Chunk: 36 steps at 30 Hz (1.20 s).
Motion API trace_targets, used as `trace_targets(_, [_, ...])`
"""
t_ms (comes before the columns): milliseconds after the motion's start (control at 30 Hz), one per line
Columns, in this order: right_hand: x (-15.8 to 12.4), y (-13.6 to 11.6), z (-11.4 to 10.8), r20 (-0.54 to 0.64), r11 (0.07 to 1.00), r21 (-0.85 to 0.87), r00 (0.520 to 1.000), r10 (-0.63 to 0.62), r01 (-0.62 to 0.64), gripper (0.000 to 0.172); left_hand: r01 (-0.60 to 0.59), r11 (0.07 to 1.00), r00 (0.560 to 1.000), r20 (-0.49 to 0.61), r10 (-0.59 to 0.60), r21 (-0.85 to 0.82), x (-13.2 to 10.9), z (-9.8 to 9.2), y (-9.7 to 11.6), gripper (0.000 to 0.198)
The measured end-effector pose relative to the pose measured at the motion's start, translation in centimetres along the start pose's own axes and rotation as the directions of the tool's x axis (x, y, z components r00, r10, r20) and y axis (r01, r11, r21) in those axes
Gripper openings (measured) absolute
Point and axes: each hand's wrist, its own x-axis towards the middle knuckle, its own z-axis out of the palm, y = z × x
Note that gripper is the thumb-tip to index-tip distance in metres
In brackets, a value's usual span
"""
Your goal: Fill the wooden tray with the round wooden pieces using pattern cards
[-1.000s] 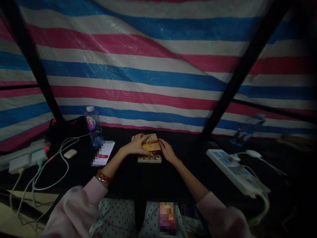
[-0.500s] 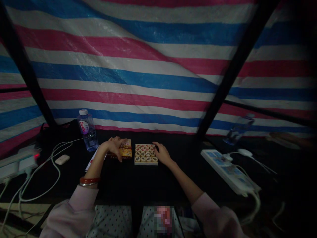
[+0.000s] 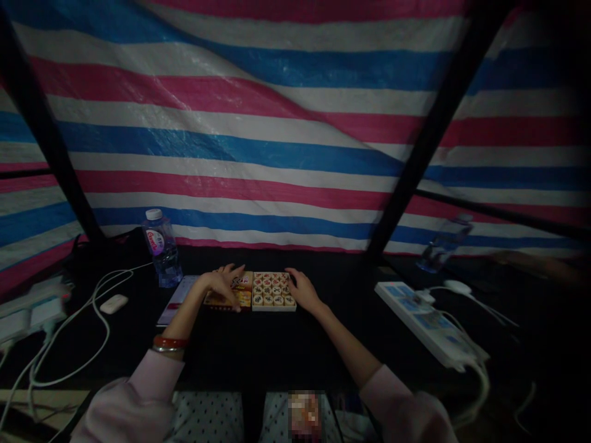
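Left hand (image 3: 222,289) spreads over the lid (image 3: 245,291), grip unclear, left of the tray (image 3: 274,309); right hand (image 3: 303,293), loosely curled, touches the tray's right edge; lid-placing seems underway, likely calling for release next

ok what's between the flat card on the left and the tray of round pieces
In the head view, the red and yellow printed lid lies between the card and the tray, with the left grip spread over it.

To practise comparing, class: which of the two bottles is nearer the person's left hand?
The bottle on the left, with the white cap and printed label, close to the left hand; the other bottle stands far right, beyond the white power strip.
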Motion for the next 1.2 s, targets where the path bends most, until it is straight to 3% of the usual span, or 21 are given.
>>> trace_targets(267, [0.1,0.0,0.1,-0.005,1.0,0.005,1.0,0.005,-0.005,0.035,0.023,1.0,0.997,-0.068,-0.024,-0.011,0.0,0.2,-0.1,0.132])
trace_targets(400, [0.1,-0.2,-0.1,0.012,1.0,0.004,1.0,0.012,-0.012,0.037,0.136,0.988,0.973,-0.176,-0.147,-0.074,0.2,0.5,0.6,0.105])
trace_targets(467, [0.1,-0.3,-0.1,0.012,1.0,0.005,1.0,0.012,-0.012,0.037,0.247,0.964,0.931,-0.252,-0.264,-0.099,0.5,0.9,1.3,0.092])
trace_targets(567, [0.2,-0.2,-0.1,-0.001,1.0,0.006,1.0,0.012,-0.012,0.037,0.46,0.878,0.81,-0.344,-0.475,-0.13,0.6,1.6,2.4,0.083])
trace_targets(633, [0.2,-0.1,0.1,-0.004,1.0,0.004,1.0,0.002,-0.002,0.036,0.551,0.82,0.747,-0.349,-0.567,-0.154,0.6,1.9,2.8,0.078])
trace_targets(900, [0.3,0.4,0.3,0.014,1.0,-0.003,1.0,-0.01,0.01,0.037,0.621,0.744,0.701,-0.25,-0.668,-0.246,0.3,1.8,2.4,0.086])
trace_targets(1000, [0.2,0.1,0.0,-0.013,0.999,0.001,0.999,-0.035,0.035,0.037,0.627,0.737,0.691,-0.255,-0.676,-0.253,0.2,1.7,2.4,0.084])
trace_targets(1067, [0.0,-0.3,-0.6,-0.057,0.998,-0.003,0.996,-0.066,0.066,0.035,0.601,0.768,0.682,-0.359,-0.637,-0.221,0.2,1.8,2.6,0.081])
trace_targets(1133, [-0.1,-0.9,-1.6,-0.088,0.995,0.0,0.991,-0.099,0.1,0.03,0.516,0.843,0.677,-0.532,-0.509,-0.15,0.2,1.9,2.9,0.074])
trace_targets(1200, [-0.2,-1.4,-2.8,-0.053,0.99,0.049,0.99,-0.128,0.131,0.022,0.35,0.936,0.689,-0.664,-0.291,-0.046,0.3,2.2,3.3,0.067])
